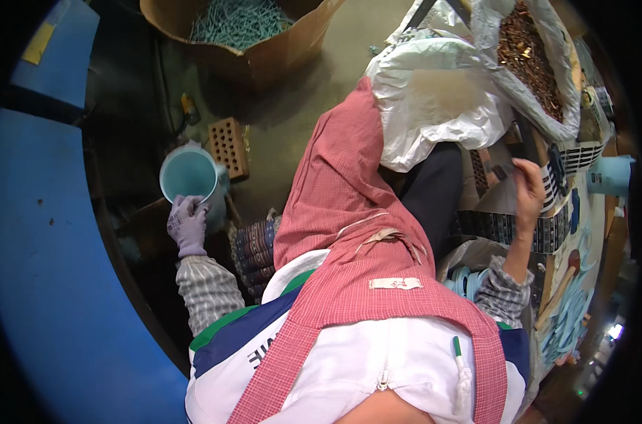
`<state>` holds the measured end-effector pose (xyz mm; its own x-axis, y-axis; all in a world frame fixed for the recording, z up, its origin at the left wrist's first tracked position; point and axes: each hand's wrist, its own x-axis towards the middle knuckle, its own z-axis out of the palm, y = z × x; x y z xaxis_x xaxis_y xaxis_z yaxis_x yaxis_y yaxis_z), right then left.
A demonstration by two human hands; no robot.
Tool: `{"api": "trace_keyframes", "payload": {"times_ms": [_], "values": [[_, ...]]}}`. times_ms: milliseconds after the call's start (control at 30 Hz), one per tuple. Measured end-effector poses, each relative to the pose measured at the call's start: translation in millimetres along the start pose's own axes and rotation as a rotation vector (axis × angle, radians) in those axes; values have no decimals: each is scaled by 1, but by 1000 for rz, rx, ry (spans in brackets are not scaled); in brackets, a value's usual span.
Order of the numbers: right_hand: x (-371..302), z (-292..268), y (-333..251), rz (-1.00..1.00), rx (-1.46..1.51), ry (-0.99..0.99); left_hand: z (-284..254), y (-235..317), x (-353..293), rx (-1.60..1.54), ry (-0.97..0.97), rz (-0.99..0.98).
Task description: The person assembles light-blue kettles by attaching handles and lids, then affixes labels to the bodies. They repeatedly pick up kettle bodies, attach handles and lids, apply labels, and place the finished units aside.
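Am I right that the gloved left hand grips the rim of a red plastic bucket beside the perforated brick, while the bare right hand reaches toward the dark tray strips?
Not quite: the round plastic bucket is light blue, not red, as the head view shows. The rest holds: the gloved left hand grips its rim beside the perforated brick, and the bare right hand reaches toward the dark tray strips.

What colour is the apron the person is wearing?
The checked cloth apron is red and white, seen in the head view.

A cardboard box of pale blue sticks sits on the floor, well beyond the left hand. A perforated brick lies nearer it. A white sack of brown scraps gapes above the right hand.
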<state>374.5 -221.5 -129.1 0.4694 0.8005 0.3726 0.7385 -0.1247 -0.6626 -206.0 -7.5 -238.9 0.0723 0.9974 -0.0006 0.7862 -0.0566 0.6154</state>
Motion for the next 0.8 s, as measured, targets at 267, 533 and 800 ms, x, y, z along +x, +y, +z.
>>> {"api": "trace_keyframes", "payload": {"times_ms": [267,533,800], "values": [[-1,75,-47,229,1199,25,48,206,-51,-278,55,637],[-52,102,-5,417,1619,-156,118,250,-10,-642,-467,748],[-84,85,-15,534,1002,-248,225,293,-29,-478,-332,1099]]}}
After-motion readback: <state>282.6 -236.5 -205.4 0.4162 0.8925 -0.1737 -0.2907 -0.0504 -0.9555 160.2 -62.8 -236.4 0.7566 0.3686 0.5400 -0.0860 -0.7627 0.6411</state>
